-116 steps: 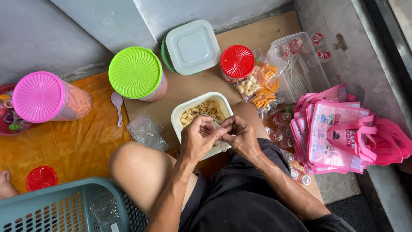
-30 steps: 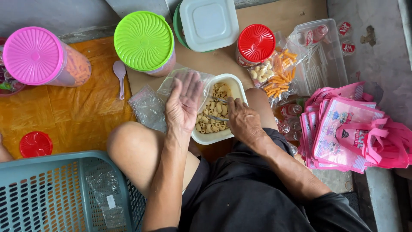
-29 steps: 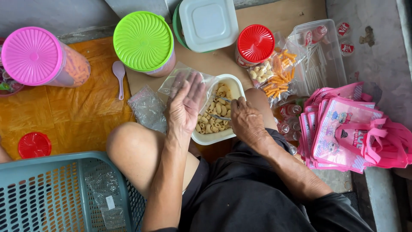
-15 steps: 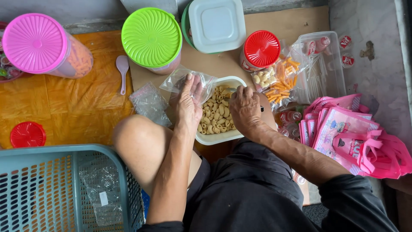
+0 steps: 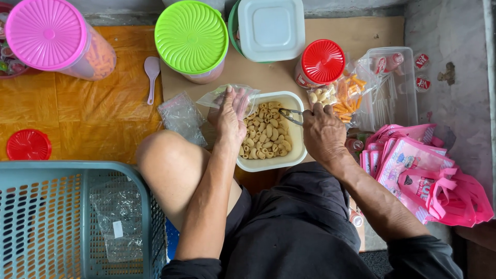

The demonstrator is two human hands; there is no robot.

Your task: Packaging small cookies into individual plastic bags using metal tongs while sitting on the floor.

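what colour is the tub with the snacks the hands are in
Cream-white tub, clearest in the head view.

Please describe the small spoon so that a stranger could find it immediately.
Start at the orange cloth on the left. Between the pink-lidded jar and the green-lidded jar lies the spoon. It is pale pink plastic and the only utensil lying loose there.

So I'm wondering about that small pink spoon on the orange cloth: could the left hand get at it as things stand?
Probably yes. The left hand rests at the tub's left rim, holding a clear bag. Between it and the spoon lies only another flat bag, though the hand is occupied.
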